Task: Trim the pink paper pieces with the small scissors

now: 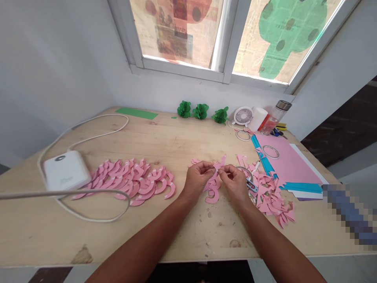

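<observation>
My left hand (201, 177) and my right hand (232, 180) meet over the middle of the wooden table, fingertips pinched close together on a small pink paper piece (223, 159). Just below the hands lie more curved pink paper cut-outs (212, 195). To the left spreads a pile of overlapping curved pink pieces (138, 181), several with small white patches on them. Close beside my right hand are a blue cutter (251, 186), a tape roll partly hidden by that hand, and a heap of pink paper scraps (272, 196).
A white power box (67, 171) with a looping cable (88, 217) sits at left. Three green paper trees (200, 111) line the back, near a small fan (243, 116) and a glass bottle (272, 120). Pink sheets (290, 159) with a tape ring (270, 152) lie right.
</observation>
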`<state>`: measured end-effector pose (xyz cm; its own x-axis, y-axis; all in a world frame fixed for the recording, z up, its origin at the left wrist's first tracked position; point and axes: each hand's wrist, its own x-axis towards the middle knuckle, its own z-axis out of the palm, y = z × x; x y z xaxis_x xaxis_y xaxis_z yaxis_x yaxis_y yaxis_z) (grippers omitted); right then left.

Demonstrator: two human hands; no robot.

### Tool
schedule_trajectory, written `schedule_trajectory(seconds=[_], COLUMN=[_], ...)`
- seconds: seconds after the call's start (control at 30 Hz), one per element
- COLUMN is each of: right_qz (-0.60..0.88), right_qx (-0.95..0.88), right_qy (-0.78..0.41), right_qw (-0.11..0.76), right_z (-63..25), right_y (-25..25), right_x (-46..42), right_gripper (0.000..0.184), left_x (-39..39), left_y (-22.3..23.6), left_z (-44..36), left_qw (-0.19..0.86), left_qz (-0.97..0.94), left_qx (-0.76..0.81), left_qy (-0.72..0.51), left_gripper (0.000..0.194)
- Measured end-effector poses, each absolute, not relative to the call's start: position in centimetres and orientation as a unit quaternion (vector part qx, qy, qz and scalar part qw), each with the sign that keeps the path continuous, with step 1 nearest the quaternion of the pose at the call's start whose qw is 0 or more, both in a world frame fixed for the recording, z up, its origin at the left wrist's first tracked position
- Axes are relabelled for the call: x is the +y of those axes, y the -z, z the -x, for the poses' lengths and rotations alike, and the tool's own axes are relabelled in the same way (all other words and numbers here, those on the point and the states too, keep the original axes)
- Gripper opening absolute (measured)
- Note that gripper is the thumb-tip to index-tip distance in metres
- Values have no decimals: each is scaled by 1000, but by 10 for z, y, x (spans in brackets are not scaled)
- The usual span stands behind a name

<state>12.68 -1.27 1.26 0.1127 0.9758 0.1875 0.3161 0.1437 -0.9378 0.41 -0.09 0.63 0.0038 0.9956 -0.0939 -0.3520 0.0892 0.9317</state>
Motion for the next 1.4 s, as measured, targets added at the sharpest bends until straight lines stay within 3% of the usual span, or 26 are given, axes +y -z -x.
schedule_trajectory(seconds=[0.43,1.1,1.4], right_qz=[564,582,555], right_qx=[-564,-533,-546], right_qy=[-359,-376,-400], right_qw=[484,485,483], right_z=[-125,-128,-125], right_y=[-14,-15,-12], right_x=[-14,-13,-14], right_gripper=[14,22,16], left_x=[-5,-2,-6], left_y=[-11,-7,-5], left_z=[-4,-1,-4], left_qw=[561,519,510], left_qz=[-418,-420,-463], left_qx=[435,438,423], left_qy=[-568,-602,-589], left_gripper=[14,23,18])
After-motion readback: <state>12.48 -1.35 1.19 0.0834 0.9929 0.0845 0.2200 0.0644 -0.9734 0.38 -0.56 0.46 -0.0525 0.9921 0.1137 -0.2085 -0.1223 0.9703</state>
